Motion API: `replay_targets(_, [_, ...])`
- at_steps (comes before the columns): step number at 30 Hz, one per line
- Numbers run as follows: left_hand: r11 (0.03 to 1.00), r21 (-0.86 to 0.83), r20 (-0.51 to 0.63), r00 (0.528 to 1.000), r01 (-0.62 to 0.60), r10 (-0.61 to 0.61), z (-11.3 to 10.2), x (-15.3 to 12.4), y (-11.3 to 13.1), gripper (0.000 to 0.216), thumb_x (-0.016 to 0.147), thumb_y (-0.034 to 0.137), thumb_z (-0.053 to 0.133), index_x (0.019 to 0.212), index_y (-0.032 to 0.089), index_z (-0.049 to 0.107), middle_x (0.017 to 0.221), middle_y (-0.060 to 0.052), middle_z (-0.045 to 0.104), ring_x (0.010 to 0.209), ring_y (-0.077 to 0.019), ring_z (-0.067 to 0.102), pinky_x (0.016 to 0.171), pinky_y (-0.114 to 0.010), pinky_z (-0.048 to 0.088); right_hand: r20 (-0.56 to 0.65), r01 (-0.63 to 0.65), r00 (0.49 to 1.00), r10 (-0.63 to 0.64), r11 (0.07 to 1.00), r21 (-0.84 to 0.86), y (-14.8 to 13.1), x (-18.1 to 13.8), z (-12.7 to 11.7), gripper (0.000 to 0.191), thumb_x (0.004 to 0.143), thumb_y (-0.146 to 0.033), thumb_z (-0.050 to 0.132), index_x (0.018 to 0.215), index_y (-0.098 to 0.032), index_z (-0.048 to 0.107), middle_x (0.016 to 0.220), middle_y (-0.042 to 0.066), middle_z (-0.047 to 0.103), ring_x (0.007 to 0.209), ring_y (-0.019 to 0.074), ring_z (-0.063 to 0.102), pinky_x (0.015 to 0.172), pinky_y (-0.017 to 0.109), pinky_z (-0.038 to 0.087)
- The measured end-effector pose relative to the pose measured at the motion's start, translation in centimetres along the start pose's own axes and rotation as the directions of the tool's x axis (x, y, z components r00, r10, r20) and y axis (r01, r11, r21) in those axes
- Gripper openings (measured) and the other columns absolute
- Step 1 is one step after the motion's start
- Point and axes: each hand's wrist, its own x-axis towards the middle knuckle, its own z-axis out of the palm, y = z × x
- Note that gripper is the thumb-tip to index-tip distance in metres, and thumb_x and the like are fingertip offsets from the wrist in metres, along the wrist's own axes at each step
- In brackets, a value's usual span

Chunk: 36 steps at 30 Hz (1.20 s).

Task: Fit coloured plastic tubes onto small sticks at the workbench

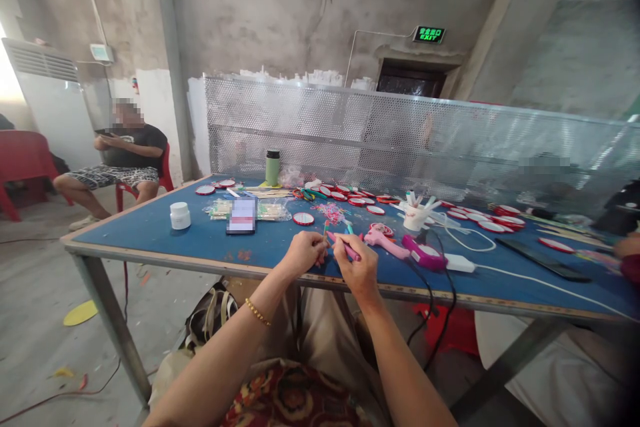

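Observation:
My left hand (306, 250) is closed just above the near edge of the blue table (165, 235), fingertips pinched around a small thin stick (327, 228) with a greenish and red end. Beside it, my right hand (359, 261) grips a pink pen-shaped tool (351, 251), its tip pointing towards the left fingers. The two hands are close together; whether the tool touches the stick is too small to tell. Right behind them lies a pile of tiny pink and coloured pieces (333, 213). To the left of the pile is a round red-rimmed disc (303, 219).
A pink handled tool (387, 241), a purple device (424, 252) with cables and a white cup of pens (416, 215) stand right. Left are a phone (242, 215), bagged sticks (275, 209) and a white jar (181, 216). A perforated metal screen (310, 127) runs behind. Someone sits left.

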Motion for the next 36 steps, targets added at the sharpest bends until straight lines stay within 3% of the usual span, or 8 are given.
replay_targets(9, [1.0, -0.004, -0.003, 1.0, -0.007, 0.007, 0.1, 0.2, -0.6, 0.021, 0.082, 0.02, 0.05, 0.065, 0.015, 0.059, 0.053, 0.002, 0.059, 0.048, -0.0095, 0.055, 0.05, -0.018, 0.044, -0.017, -0.043, 0.999, 0.043, 0.999, 0.022, -0.1, -0.1, 0.0, 0.017, 0.097, -0.021, 0.052, 0.09, -0.021, 0.068, 0.077, 0.002, 0.074, 0.063, 0.0136, 0.069, 0.067, 0.026, 0.056])
replay_targets(16, [1.0, -0.007, -0.005, 1.0, -0.008, 0.008, 0.0, 0.0, 0.0, 0.022, 0.083, 0.019, 0.05, 0.062, 0.015, 0.057, 0.052, 0.002, 0.057, 0.046, -0.0087, 0.052, 0.048, -0.017, 0.043, 0.01, 0.019, 1.0, -0.019, 1.0, -0.002, -0.2, 0.0, 0.0, 0.017, 0.097, -0.02, 0.052, 0.088, -0.02, 0.067, 0.08, 0.003, 0.075, 0.069, 0.0143, 0.07, 0.069, 0.026, 0.055])
replay_targets(36, [1.0, -0.006, -0.002, 1.0, 0.005, -0.005, -0.1, -0.1, 0.2, 0.022, 0.083, 0.02, 0.05, 0.063, 0.015, 0.058, 0.052, 0.002, 0.057, 0.047, -0.0083, 0.053, 0.049, -0.017, 0.044, 0.011, 0.023, 1.0, -0.022, 1.0, -0.02, -0.2, -0.1, 0.0, 0.018, 0.097, -0.021, 0.052, 0.089, -0.02, 0.068, 0.081, 0.003, 0.076, 0.07, 0.0145, 0.07, 0.069, 0.026, 0.054])
